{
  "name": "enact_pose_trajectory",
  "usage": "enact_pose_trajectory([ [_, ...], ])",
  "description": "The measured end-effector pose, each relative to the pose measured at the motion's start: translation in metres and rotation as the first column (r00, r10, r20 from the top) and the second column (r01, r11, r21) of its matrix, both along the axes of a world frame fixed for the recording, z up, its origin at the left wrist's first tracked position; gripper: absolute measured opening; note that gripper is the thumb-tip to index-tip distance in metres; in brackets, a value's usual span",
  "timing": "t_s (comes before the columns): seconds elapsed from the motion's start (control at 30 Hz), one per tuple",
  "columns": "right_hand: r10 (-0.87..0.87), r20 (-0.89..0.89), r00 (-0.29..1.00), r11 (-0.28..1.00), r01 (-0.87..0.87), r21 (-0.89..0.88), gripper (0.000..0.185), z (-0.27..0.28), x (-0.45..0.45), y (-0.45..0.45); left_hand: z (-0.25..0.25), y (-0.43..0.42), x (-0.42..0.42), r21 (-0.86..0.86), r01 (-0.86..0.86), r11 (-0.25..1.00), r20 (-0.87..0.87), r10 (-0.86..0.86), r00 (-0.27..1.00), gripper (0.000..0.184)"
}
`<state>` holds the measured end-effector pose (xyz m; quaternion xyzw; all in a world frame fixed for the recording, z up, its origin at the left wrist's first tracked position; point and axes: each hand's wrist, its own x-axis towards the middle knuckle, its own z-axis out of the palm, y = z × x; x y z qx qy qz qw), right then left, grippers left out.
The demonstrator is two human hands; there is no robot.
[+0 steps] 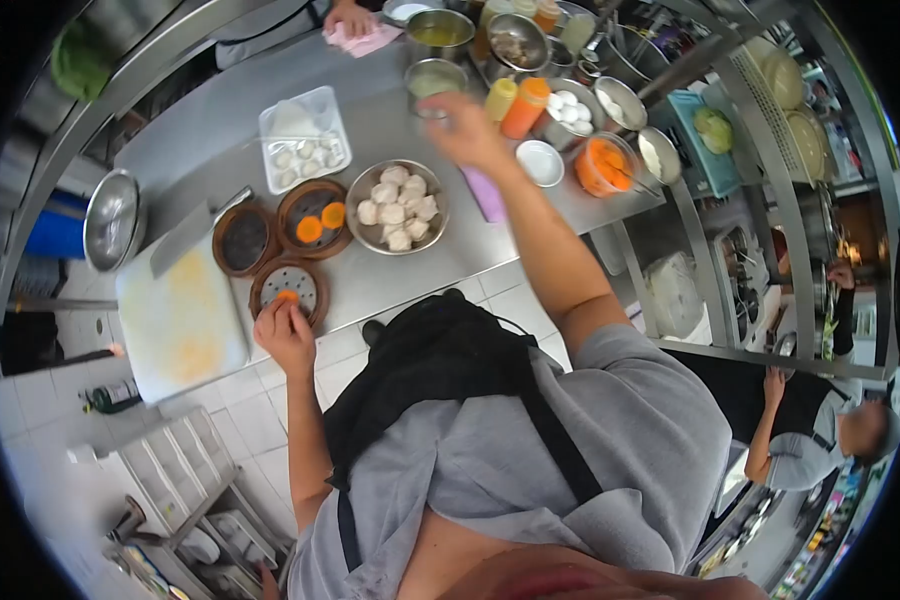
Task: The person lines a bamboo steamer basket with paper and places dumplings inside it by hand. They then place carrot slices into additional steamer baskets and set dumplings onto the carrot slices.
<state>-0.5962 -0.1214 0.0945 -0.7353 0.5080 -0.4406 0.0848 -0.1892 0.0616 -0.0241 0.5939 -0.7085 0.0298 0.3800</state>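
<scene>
My left hand (286, 335) pinches an orange carrot slice (288, 297) over the liner with holes in the near small bamboo steamer (321, 301). Behind it are another steamer (343, 241) with two carrot slices and a third, dark-bottomed steamer (219, 257). My right hand (467, 135) is stretched forward over the table, close to a metal pot (436, 77); its fingers are smeared by motion. Between my arms stands a steel bowl (354, 225) of pale dumplings. A white tray (266, 150) with more pale pieces sits farther back.
A cleaver (183, 240) lies by the stained white cutting board (185, 320). Squeeze bottles (526, 108), a bowl of eggs (568, 112) and a carrot tub (604, 167) stand at the right. Another person's hand (350, 18) rests on a pink cloth (362, 40). A co-worker (810, 440) is at right.
</scene>
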Motion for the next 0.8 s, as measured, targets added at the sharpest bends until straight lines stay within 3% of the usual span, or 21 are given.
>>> enact_pose_trajectory([
  [0.07, -0.284, -0.008, 0.959, 0.945, 0.281, 0.168, 0.029, -0.016, -0.110, -0.007, 0.000, -0.002, -0.001, 0.002, -0.002, 1.000, 0.009, 0.002, 1.000, 0.011],
  [0.1, -0.506, -0.083, 0.859, 0.837, 0.512, 0.196, 0.023, 0.002, -0.142, 0.017, 0.000, -0.001, -0.001, 0.008, -0.008, 1.000, 0.021, 0.008, 1.000, 0.011],
  [0.13, -0.524, -0.362, 0.771, 0.757, 0.616, 0.215, 0.020, 0.005, -0.195, 0.026, 0.000, 0.000, -0.001, 0.012, -0.023, 1.000, 0.034, 0.023, 0.999, 0.012],
  [0.17, -0.465, -0.476, 0.746, 0.717, 0.633, 0.292, 0.020, -0.025, -0.265, 0.026, 0.001, 0.000, -0.003, 0.009, -0.040, 0.999, 0.034, 0.039, 0.999, 0.012],
  [0.2, -0.390, -0.613, 0.687, 0.778, 0.602, 0.179, 0.019, -0.060, -0.323, 0.032, 0.002, 0.000, -0.004, 0.010, -0.042, 0.999, 0.035, 0.041, 0.999, 0.011],
  [0.23, -0.553, -0.446, 0.704, 0.753, 0.652, 0.095, 0.020, -0.070, -0.333, 0.046, 0.003, 0.000, -0.003, 0.014, -0.041, 0.999, 0.039, 0.041, 0.998, 0.011],
  [0.27, -0.313, -0.816, 0.486, 0.678, 0.716, 0.166, 0.023, -0.085, -0.356, 0.048, 0.003, 0.000, -0.003, 0.015, -0.056, 0.998, 0.045, 0.056, 0.997, 0.011],
  [0.3, 0.055, -0.974, 0.220, 0.675, 0.711, 0.199, 0.027, -0.099, -0.377, 0.050, 0.003, -0.001, -0.003, 0.002, -0.052, 0.999, 0.050, 0.051, 0.997, 0.011],
  [0.37, -0.188, -0.853, 0.488, 0.555, 0.769, 0.317, 0.032, -0.094, -0.360, 0.079, 0.000, -0.002, -0.003, -0.006, -0.079, 0.997, 0.063, 0.079, 0.995, 0.010],
  [0.43, -0.230, -0.874, 0.427, 0.587, 0.778, 0.226, 0.035, -0.107, -0.362, 0.076, -0.004, -0.001, 0.000, -0.007, -0.038, 0.999, -0.003, 0.038, 0.999, 0.009],
  [0.47, -0.219, -0.842, 0.494, 0.562, 0.769, 0.304, 0.037, -0.083, -0.342, 0.077, -0.006, -0.001, 0.002, -0.003, -0.047, 0.999, -0.015, 0.047, 0.999, 0.009],
  [0.5, -0.144, -0.794, 0.591, 0.695, 0.631, 0.344, 0.038, -0.125, -0.389, 0.069, -0.005, -0.001, 0.001, 0.000, -0.057, 0.998, -0.026, 0.057, 0.998, 0.009],
  [0.53, -0.149, -0.811, 0.566, 0.647, 0.676, 0.352, 0.036, -0.094, -0.358, 0.075, 0.000, 0.000, 0.000, 0.005, -0.067, 0.998, -0.023, 0.067, 0.997, 0.009],
  [0.57, -0.247, -0.722, 0.646, 0.660, 0.658, 0.363, 0.034, -0.107, -0.371, 0.074, 0.005, 0.001, -0.002, 0.009, -0.069, 0.998, -0.026, 0.069, 0.997, 0.009],
  [0.63, -0.224, -0.624, 0.749, 0.690, 0.574, 0.441, 0.032, -0.092, -0.364, 0.078, 0.009, 0.001, -0.003, 0.000, -0.069, 0.998, -0.021, 0.069, 0.997, 0.009],
  [0.67, -0.245, -0.508, 0.826, 0.693, 0.516, 0.504, 0.040, -0.080, -0.355, 0.087, 0.009, 0.002, -0.003, 0.009, -0.072, 0.997, -0.034, 0.073, 0.997, 0.009],
  [0.73, -0.168, -0.741, 0.650, 0.604, 0.662, 0.444, 0.046, -0.097, -0.393, 0.075, 0.010, 0.002, -0.003, -0.003, -0.095, 0.995, -0.041, 0.095, 0.995, 0.010],
  [0.8, 0.059, -0.817, 0.573, 0.652, 0.597, 0.466, 0.041, -0.121, -0.435, 0.067, 0.010, 0.002, -0.004, -0.015, -0.095, 0.995, -0.050, 0.094, 0.994, 0.007],
])
